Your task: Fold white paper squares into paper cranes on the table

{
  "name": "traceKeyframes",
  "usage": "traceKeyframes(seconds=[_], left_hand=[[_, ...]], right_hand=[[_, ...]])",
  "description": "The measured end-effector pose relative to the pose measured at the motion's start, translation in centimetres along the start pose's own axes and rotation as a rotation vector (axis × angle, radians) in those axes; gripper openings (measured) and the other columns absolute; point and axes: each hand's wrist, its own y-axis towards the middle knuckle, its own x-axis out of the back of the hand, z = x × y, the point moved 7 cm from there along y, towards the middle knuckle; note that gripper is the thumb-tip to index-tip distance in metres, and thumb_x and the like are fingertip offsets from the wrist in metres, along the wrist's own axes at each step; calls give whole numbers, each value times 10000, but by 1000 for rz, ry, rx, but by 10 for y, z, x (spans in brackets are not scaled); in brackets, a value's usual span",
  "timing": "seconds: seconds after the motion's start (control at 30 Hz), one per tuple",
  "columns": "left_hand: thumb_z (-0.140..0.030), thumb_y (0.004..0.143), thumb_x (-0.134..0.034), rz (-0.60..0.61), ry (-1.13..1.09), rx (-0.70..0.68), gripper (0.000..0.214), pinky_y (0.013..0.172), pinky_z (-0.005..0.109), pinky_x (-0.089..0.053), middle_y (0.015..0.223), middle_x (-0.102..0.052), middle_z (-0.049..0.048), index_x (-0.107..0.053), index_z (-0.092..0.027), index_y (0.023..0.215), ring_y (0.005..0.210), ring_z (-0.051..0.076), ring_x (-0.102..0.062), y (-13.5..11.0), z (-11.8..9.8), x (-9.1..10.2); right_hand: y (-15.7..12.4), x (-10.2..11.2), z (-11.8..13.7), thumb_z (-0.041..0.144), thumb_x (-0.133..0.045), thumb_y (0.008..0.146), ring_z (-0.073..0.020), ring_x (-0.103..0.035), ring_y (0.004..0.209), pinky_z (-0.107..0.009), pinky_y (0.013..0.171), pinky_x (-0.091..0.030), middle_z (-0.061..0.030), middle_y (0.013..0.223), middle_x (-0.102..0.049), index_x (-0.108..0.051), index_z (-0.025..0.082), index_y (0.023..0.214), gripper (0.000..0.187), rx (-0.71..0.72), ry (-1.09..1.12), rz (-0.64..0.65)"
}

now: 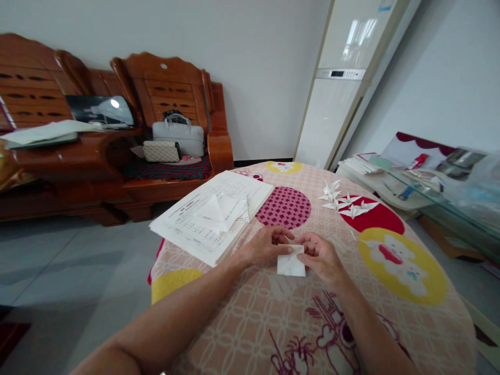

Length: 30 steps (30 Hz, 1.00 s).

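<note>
A small folded square of white paper (291,264) is held between my two hands over the round table. My left hand (269,245) pinches its upper left edge, thumb on top and fingers behind. On the right side, my right hand (320,255) grips the same paper between thumb and fingers. Beyond my hands, several folded white paper cranes (353,208) lie in a group at the far right. A stack of printed sheets (187,213) lies to the left, with loose cut pieces of white paper (219,213) on top.
A patterned cloth (242,323) covers the table. Right of it stands a glass-topped stand (422,192) with papers and plastic bags. Wooden armchairs (167,104) with a grey handbag (177,136) are at the back left, and a tall white air conditioner (332,104) stands behind.
</note>
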Motion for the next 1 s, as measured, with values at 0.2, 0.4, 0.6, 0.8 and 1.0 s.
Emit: traceKeyframes(seconds=[0.2,0.4,0.6,0.8,1.0], left_hand=[[-309,673,-770,-40,24,9,578,507,183,-337,645,-581,-40,-517,-135,1162,564,91,-519,-1,3,-2],[-250,674,-740,-2,-85,51,671,521,190,-346,654,-557,-45,-469,-129,1275,571,90,-514,-2,5,-8],[-215,683,-706,-59,-133,47,629,530,190,-353,710,-573,-27,-478,-135,1263,597,94,-534,-4,2,-4],[-229,701,-681,-27,-45,67,374,461,173,-262,589,-473,-72,-605,-125,1052,491,54,-423,-4,0,-5],[-246,690,-650,-63,17,94,184,467,180,-340,604,-553,-32,-610,-110,807,503,74,-493,-4,1,-4]], right_hand=[[-2,-11,3,176,-676,707,-89,-490,490,-191,448,-340,73,629,-572,-413,215,1324,672,66,-11,73],[-3,-6,8,207,-704,705,-92,-511,532,-196,491,-352,76,638,-578,-244,188,1469,893,81,83,-22],[-4,-6,3,282,-736,689,-152,-606,611,-258,579,-439,22,708,-662,-239,167,1477,940,-10,123,-17],[-3,-3,1,266,-727,710,-136,-575,584,-245,570,-407,39,664,-642,-299,174,1457,866,19,125,-33],[-2,-1,-2,234,-727,678,-130,-571,573,-230,543,-404,52,664,-620,-316,166,1446,874,-4,111,-60]])
